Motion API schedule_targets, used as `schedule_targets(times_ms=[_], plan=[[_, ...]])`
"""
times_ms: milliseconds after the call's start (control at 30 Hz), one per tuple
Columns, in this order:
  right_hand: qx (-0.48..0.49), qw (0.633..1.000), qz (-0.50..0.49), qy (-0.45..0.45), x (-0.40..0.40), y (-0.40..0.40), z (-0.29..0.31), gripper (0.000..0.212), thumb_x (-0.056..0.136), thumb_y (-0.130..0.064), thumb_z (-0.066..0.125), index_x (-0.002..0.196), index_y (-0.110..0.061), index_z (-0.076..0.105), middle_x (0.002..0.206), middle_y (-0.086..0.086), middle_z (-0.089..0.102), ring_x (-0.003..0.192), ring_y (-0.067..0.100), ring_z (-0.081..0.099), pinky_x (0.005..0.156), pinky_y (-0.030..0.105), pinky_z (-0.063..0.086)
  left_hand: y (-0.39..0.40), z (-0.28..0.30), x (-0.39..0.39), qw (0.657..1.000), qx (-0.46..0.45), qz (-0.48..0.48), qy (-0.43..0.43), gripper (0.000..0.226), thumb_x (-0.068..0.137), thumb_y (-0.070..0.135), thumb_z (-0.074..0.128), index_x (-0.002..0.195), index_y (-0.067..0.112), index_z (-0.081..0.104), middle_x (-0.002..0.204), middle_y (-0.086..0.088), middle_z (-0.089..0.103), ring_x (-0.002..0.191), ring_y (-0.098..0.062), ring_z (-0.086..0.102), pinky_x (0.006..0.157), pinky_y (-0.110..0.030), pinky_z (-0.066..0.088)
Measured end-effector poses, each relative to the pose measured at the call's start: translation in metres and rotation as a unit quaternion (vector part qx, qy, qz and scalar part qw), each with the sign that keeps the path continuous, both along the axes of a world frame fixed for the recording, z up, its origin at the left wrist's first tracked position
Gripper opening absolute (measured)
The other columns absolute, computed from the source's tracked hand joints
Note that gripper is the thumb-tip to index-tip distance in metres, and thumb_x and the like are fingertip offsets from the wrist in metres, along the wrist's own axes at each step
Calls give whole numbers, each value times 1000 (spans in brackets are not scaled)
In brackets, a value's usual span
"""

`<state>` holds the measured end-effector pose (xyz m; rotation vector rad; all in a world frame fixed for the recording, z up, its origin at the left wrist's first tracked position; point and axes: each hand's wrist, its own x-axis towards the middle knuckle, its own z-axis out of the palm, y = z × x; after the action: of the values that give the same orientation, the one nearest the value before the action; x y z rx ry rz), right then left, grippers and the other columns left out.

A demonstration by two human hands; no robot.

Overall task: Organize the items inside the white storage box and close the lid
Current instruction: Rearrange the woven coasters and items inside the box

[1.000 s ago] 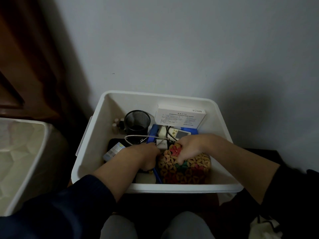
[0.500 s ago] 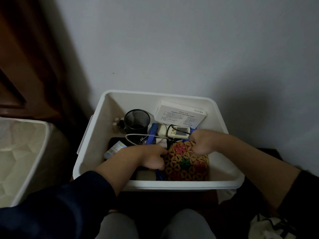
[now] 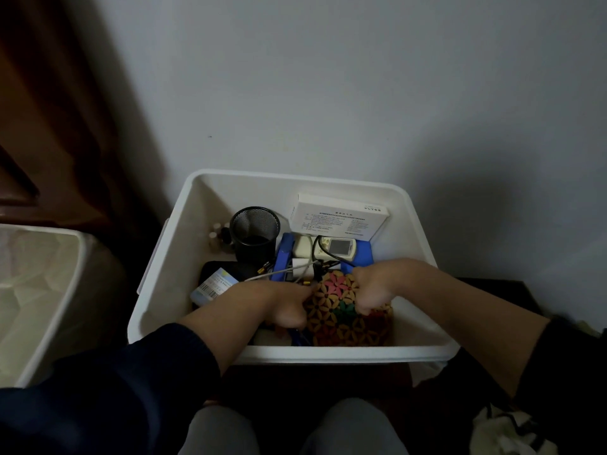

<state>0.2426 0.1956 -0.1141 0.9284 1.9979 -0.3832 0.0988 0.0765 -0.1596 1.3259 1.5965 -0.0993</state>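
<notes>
The white storage box (image 3: pixel 423 231) stands open against the wall. At its near middle lies a colourful flower-patterned piece (image 3: pixel 338 307). My left hand (image 3: pixel 289 307) grips its left edge and my right hand (image 3: pixel 374 290) grips its top right. Behind them lie a black mesh pen cup (image 3: pixel 254 236), a white carton (image 3: pixel 338 216), a white handheld device with a screen (image 3: pixel 338 247) on a blue item (image 3: pixel 284 254), and a white cable (image 3: pixel 279 272). A small labelled packet (image 3: pixel 213 285) sits at the left. No lid can be made out.
A second white container (image 3: pixel 42 290) stands to the left of the box. Brown wooden furniture (image 3: pixel 49 126) fills the far left. The grey wall (image 3: pixel 328 93) is right behind the box. A pale bag (image 3: pixel 512 431) lies at bottom right. My knees are below the box.
My right hand has come forward and down onto the patterned piece. My left hand has shifted slightly right along its left edge. The white cable has dropped lower.
</notes>
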Motion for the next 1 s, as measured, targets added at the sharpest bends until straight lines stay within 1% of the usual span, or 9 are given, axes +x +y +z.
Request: schedule_targets(times_ms=[100, 233, 367, 533, 633, 700, 867, 933, 1000], plan=[[10, 1000, -11, 20, -2, -4, 0, 61, 99, -28, 64, 152, -8, 43, 126, 7, 56, 109, 24, 57, 86, 33, 50, -1, 0, 0, 1000, 9, 5, 8, 72, 103, 14, 55, 166, 27, 23, 147, -12, 55, 83, -22, 69, 79, -39, 60], [91, 992, -31, 83, -3, 0, -5, 45, 93, -44, 74, 119, -9, 64, 92, 2, 60, 83, 20, 62, 80, 32, 57, -5, 1, -6, 997, 65, 21, 33, 50, 105, 31, 58, 152, 14, 50, 146, -8, 58, 111, -22, 65, 91, -36, 55], [158, 985, 21, 65, -4, 2, -12, 49, 86, -49, 81, 77, -13, 49, 82, 2, 56, 77, 20, 60, 72, 32, 52, -10, 2, -10, 996, 82, 23, 21, 55, 106, 37, 58, 158, 23, 46, 152, -4, 56, 128, -22, 58, 99, -29, 45], [137, 988, 34, 58, 2, 6, -15, 27, 107, -35, 56, 97, -11, 61, 85, 4, 55, 71, 16, 55, 70, 31, 48, -7, 1, -5, 996, 61, 1, 65, 59, 103, 44, 61, 157, 22, 47, 153, -5, 55, 135, -26, 55, 111, -37, 46], [167, 981, 34, 92, 2, 1, -20, 29, 102, -39, 63, 110, -11, 63, 101, 8, 57, 91, 24, 63, 81, 36, 53, -7, 7, -5, 992, 68, -16, 107, 62, 91, 57, 73, 139, 19, 59, 138, -4, 63, 121, -24, 62, 103, -40, 53], [183, 976, 37, 111, 2, -1, -16, 38, 98, -40, 70, 119, -9, 64, 103, 8, 56, 103, 27, 65, 83, 37, 52, -10, 12, -8, 986, 85, -28, 138, 73, 83, 55, 82, 142, 20, 58, 140, -2, 61, 124, -25, 60, 103, -42, 53], [259, 950, 102, 144, -5, -15, -2, 27, 95, -14, 68, 122, -13, 68, 117, 7, 65, 105, 27, 67, 69, 32, 44, -12, 21, -10, 975, 98, -65, 186, 61, 81, 30, 89, 137, 24, 67, 141, -3, 59, 126, -26, 59, 104, -46, 54], [282, 929, 149, 189, -9, -21, -1, 21, 94, -19, 70, 115, -18, 69, 112, 2, 67, 95, 23, 66, 65, 32, 45, -12, 23, -9, 971, 99, -79, 204, 59, 81, 31, 89, 136, 26, 67, 141, -2, 58, 129, -27, 57, 105, -47, 53], [211, 928, 161, 260, -11, -21, -4, 26, 93, -31, 72, 118, -24, 70, 116, 0, 65, 100, 21, 62, 75, 36, 54, -11, 23, -8, 968, 102, -90, 213, 59, 81, 37, 89, 135, 28, 67, 141, -1, 57, 129, -26, 56, 106, -49, 52]])
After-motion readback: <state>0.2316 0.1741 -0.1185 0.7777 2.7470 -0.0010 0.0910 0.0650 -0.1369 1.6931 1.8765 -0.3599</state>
